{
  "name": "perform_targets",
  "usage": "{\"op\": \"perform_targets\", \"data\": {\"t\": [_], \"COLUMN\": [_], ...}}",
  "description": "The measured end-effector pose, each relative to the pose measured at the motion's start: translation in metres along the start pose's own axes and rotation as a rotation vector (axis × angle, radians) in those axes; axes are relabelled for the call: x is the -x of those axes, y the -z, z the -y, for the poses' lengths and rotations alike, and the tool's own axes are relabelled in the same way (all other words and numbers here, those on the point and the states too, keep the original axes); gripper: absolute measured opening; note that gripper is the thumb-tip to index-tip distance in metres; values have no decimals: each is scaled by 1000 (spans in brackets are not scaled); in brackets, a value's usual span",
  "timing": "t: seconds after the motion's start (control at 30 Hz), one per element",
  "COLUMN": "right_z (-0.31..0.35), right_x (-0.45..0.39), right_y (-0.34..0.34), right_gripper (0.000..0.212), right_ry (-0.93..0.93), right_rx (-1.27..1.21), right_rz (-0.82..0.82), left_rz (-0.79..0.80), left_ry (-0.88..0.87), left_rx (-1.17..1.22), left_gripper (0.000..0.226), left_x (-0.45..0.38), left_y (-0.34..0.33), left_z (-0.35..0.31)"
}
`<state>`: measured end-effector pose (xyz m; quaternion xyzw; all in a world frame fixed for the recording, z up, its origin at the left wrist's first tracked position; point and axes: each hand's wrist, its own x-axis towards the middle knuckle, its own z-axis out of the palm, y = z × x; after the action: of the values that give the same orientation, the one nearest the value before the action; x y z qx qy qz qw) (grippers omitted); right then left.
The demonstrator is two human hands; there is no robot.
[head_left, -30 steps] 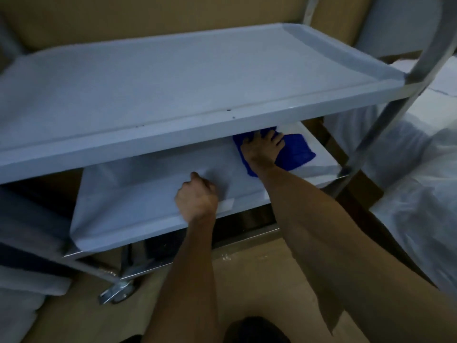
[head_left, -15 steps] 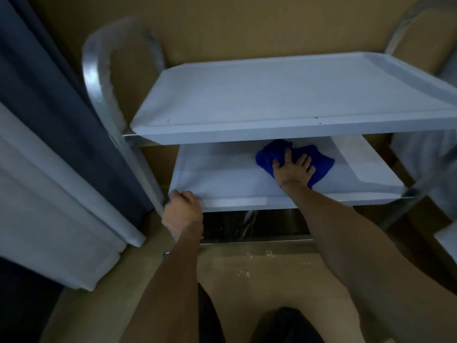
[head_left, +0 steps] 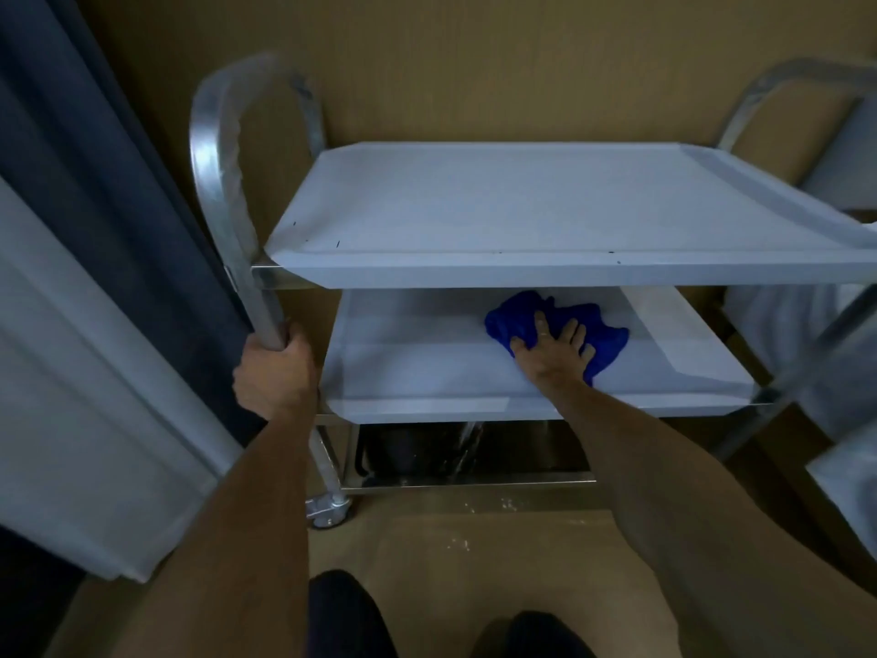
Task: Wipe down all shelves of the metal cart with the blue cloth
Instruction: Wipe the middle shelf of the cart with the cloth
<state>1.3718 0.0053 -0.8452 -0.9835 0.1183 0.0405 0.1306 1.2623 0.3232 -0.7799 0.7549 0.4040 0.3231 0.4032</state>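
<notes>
The metal cart stands against a tan wall, its top shelf [head_left: 545, 216] and middle shelf [head_left: 417, 368] covered in pale film. A crumpled blue cloth [head_left: 607, 337] lies on the middle shelf, right of centre. My right hand [head_left: 553, 346] presses flat on the cloth with fingers spread. My left hand [head_left: 275, 372] grips the cart's left upright post [head_left: 223, 182] at the level of the middle shelf. The bottom shelf [head_left: 474, 482] is dark and mostly hidden under the middle one.
A dark curtain [head_left: 109, 206] and a white panel [head_left: 71, 396] hang close on the left. A caster wheel [head_left: 327, 508] sits at the cart's near left corner. White covered furniture [head_left: 835, 349] crowds the right side. My knees [head_left: 351, 615] are at the bottom edge.
My left hand moved left from the middle shelf's front edge to the left post and closed round it. My right hand slid the cloth leftward along the middle shelf. The view swung left.
</notes>
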Motion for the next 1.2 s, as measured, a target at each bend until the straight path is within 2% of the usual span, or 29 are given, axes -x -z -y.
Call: {"op": "perform_targets", "data": {"t": [0.13,0.23,0.33,0.43,0.53,0.6,0.7,0.83,0.97,1.1,1.2], "right_z": [15,43,95,165,228,249,242,211,194,211,234], "right_x": [-30,-55,-63,-42,-1,26,54,84,94,75,56], "right_y": [-11,-17,-29,-46,-59,-66,-68,-63,-66,-67,-79], "right_gripper": [76,72,71,65,59,56,59,57,60,71,69], "right_ry": [-69,-89,-20,161,420,573,722,703,627,493,450], "right_rx": [7,41,43,15,-6,18,127,-17,-50,-10,-24], "right_rz": [-49,-50,-13,37,100,137,159,124,104,167,106], "left_rz": [-66,-90,-85,-77,-49,-27,-30,-24,-5,30,36], "left_ry": [14,10,-5,7,-4,-17,-15,-47,-63,-87,-86], "left_rx": [89,138,146,136,149,155,125,122,112,103,106], "left_gripper": [40,31,22,21,22,27,35,26,28,28,27], "left_x": [-6,-6,-6,-6,-7,-10,-9,-4,3,3,0], "left_y": [-27,-36,-34,-32,-30,-30,-29,-30,-31,-28,-29], "left_z": [-1,-5,-6,-7,-5,-4,-3,-4,-5,-3,-4]}}
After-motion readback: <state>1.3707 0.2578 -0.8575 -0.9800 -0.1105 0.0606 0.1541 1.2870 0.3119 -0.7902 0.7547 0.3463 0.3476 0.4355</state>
